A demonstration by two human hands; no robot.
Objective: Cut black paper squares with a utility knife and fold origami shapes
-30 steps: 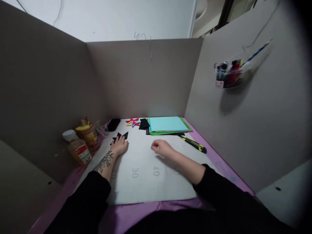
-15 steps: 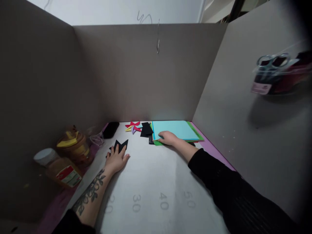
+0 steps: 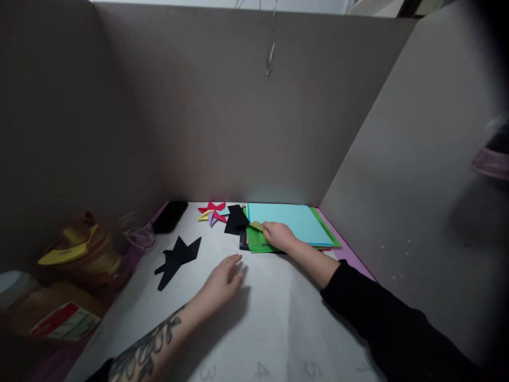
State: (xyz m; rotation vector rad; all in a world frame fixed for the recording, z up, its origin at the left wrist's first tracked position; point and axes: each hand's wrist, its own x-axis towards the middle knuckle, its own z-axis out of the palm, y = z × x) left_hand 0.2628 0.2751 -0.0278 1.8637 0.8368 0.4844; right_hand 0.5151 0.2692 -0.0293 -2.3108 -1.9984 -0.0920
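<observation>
My right hand is at the near left edge of a paper stack, its fingers pinched on a green sheet of paper whose corner lifts up. On top of the stack lies a light blue sheet, with more green paper showing below it. My left hand hovers over the white work surface, holding nothing, thumb and fingers apart. To its left lies a folded black paper shape with several points. Cut black paper pieces rest against the stack's left side.
Small coloured paper stars lie near the back panel. A black phone is at the back left. Along the left wall stand a brown container and a bottle with a red label. A wire hangs on the back panel.
My left hand has left the black paper shape and moved right, towards the middle. My right hand has taken hold of a green sheet and raised its corner. The view has tilted down.
</observation>
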